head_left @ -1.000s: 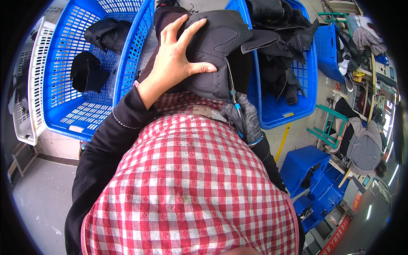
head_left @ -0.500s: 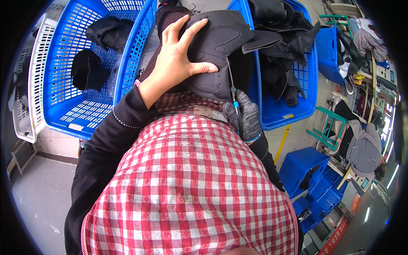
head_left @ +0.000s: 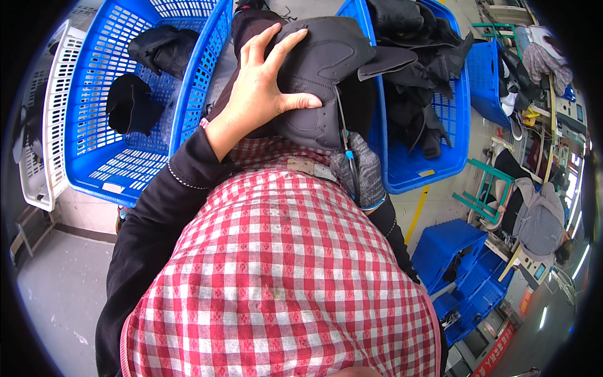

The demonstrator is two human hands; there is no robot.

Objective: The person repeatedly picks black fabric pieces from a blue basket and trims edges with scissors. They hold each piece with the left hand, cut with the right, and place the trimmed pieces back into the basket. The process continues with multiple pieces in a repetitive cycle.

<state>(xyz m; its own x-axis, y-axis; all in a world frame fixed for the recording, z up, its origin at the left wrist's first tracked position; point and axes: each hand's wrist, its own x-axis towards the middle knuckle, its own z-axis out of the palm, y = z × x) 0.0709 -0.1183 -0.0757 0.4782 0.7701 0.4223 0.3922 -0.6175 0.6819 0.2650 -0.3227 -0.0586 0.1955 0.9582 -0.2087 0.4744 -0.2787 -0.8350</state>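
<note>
A black stitched shoe upper lies over my lap, a black flap standing out from its right side. My left hand rests spread on its face, thumb pointing right and fingers stretched toward the far edge. In a grey knitted glove, my right hand is closed round slim scissors with a blue band, seen edge-on. Their thin blades point away from me along the upper's right edge. The glove hides most of the handles, and I cannot tell whether the blades touch the material.
At left stands a blue crate with two black pieces, beside a white crate. A blue crate heaped with black pieces stands close at right. Farther right are more blue crates, a green frame and a seated person.
Both hands and the shoe upper keep almost the same place. The scissors have shifted only very slightly.
</note>
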